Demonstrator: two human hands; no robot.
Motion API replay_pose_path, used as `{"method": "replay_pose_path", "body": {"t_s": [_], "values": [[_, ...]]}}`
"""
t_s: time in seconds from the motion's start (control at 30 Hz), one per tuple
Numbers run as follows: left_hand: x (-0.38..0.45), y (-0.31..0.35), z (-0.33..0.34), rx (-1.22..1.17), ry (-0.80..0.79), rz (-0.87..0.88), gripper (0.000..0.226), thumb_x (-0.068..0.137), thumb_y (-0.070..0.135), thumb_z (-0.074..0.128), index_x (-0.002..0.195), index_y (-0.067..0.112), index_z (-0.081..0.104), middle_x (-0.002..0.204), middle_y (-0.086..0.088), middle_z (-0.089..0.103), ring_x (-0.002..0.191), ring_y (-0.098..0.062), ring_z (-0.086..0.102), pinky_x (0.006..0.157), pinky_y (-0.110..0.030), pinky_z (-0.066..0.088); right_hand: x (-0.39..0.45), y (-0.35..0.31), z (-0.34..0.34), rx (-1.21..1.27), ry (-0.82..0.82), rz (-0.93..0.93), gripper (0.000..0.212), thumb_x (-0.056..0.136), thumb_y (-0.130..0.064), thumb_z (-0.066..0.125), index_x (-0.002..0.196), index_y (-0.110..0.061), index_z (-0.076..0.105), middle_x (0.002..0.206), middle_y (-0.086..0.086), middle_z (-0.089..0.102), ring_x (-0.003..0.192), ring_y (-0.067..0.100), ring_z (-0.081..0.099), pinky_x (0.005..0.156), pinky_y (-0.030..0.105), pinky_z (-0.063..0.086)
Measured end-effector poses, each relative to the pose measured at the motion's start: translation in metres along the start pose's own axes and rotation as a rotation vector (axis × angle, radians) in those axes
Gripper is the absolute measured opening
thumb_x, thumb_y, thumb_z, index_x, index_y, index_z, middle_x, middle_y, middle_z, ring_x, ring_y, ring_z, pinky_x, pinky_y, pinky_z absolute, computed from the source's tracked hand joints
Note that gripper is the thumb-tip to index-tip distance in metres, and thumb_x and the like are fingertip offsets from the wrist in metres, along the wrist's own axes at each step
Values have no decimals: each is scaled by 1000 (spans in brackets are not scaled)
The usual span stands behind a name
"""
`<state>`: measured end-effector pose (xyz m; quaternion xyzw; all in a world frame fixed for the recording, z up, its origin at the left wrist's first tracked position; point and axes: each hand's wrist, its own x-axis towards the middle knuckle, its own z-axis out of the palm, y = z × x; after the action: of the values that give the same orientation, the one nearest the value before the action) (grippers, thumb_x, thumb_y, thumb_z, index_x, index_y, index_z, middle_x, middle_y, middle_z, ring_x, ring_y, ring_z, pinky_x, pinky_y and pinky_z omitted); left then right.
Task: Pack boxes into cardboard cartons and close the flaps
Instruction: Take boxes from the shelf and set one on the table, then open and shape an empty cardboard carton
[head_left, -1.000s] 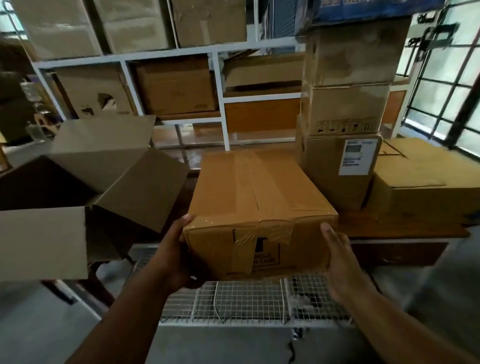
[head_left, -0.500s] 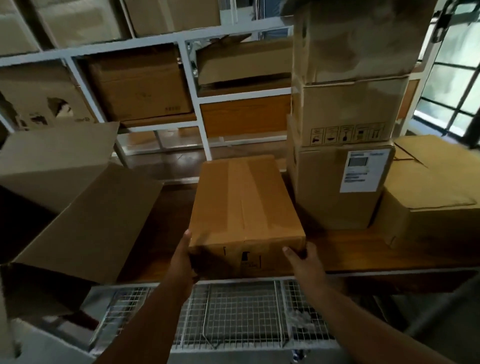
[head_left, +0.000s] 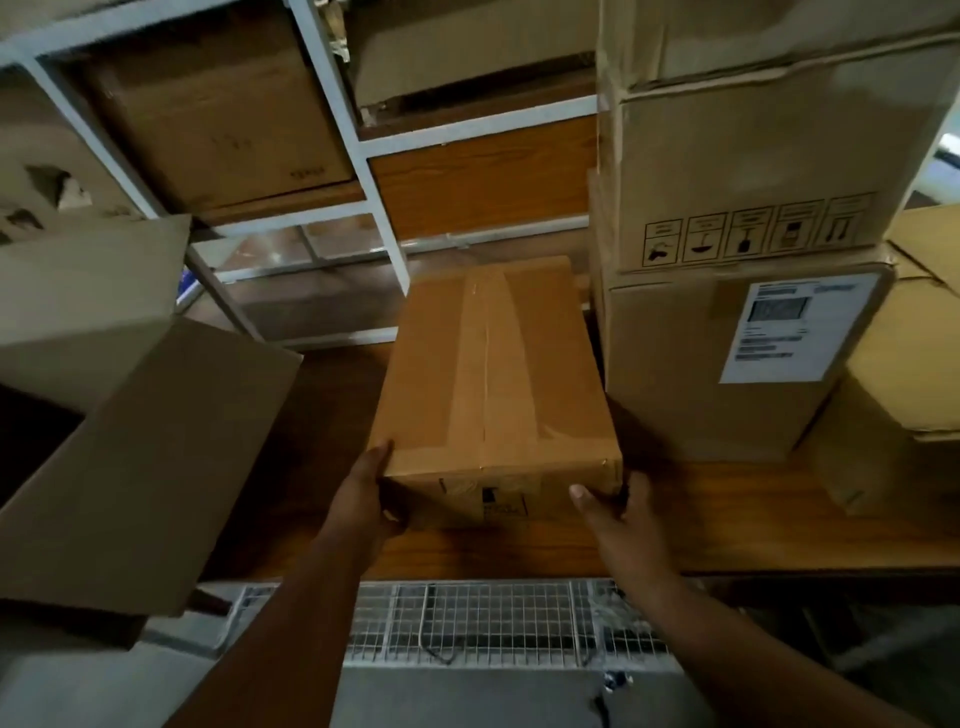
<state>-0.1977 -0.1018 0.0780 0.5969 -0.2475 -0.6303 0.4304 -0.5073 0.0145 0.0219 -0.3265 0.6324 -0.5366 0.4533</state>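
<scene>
I have a taped brown box (head_left: 493, 374) between my two hands, and it sits on the wooden surface (head_left: 753, 525) with its near end toward me. My left hand (head_left: 363, 499) holds the near left corner, thumb up at the top edge and the fingers wrapped onto the front face. My right hand (head_left: 618, 514) grips the near right corner, thumb pressed on the front face while the fingers curl round the side, out of sight. So both grips are clamped on the box. Just to its right stands a stack of cartons (head_left: 737, 260), the lower one bearing a white label (head_left: 789, 332). To my left an open carton (head_left: 130, 441) spreads its flaps toward the box. Behind is a white shelf frame (head_left: 363, 150) with more cartons, and a wire rack (head_left: 493, 618) lies below the surface's edge.
</scene>
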Motion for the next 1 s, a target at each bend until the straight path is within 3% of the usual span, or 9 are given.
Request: {"method": "replay_pose_path", "body": {"t_s": [0.17,0.3,0.4,0.47,0.63,0.7,0.8,0.9,1.0], "values": [[-39,-26,19,-32,66,90,65,90,75,69,137,30,68,138,-14,71,130,-41,65,116,-64,47,-2,-3,-5,-5,-13,55,44,96,-39,83,129,-41,55,134,-9,66,125,23,63,85,34,49],[-96,-76,26,9,53,81,103,77,94,60,154,25,58,156,-15,60,144,-40,55,123,-66,38,-33,-3,-12,56,39,147,89,95,-36,86,166,-27,33,166,9,47,144,32,52,105,47,49],[-135,-117,37,70,-39,-15,60,110,56,54,165,42,34,175,-10,35,160,-34,35,128,-52,33,-76,6,-23,1,53,145,81,96,-40,85,162,-32,39,166,7,47,133,27,57,80,39,58],[-148,-142,49,32,-151,-88,65,111,49,55,168,28,36,173,-12,38,160,-33,36,130,-53,31,-108,15,-34,-20,76,143,75,97,-40,83,159,-32,43,161,5,51,134,25,58,72,31,56],[-196,-172,96,110,-406,-178,44,111,46,55,146,19,57,118,-5,66,103,-22,65,90,-43,53,-179,36,-93,-73,191,150,56,97,-43,82,143,-32,52,146,1,60,130,27,63,107,58,57],[-215,-183,110,159,-471,-163,43,111,46,55,144,18,61,131,-10,67,115,-27,67,103,-51,55,-204,37,-127,-89,234,147,52,97,-46,80,140,-30,55,141,1,64,123,22,69,104,51,61],[-245,-190,137,217,-569,-139,42,111,48,52,138,18,65,135,-12,69,120,-29,68,109,-57,53,-233,21,-185,-40,362,112,47,90,-53,81,127,-31,63,114,-2,79,95,10,79,72,28,67],[-258,-189,173,280,-649,-92,43,110,50,53,133,18,68,130,-13,73,117,-32,72,102,-57,59,-243,1,-242,-1,432,132,38,96,-55,77,125,-35,65,114,-4,78,104,20,77,85,48,67],[-262,-189,217,334,-683,-18,45,109,54,53,129,17,72,128,-13,75,117,-32,73,103,-61,59,-228,-11,-300,27,521,111,38,98,-55,75,128,-33,64,128,0,69,117,23,68,97,51,61]]}}
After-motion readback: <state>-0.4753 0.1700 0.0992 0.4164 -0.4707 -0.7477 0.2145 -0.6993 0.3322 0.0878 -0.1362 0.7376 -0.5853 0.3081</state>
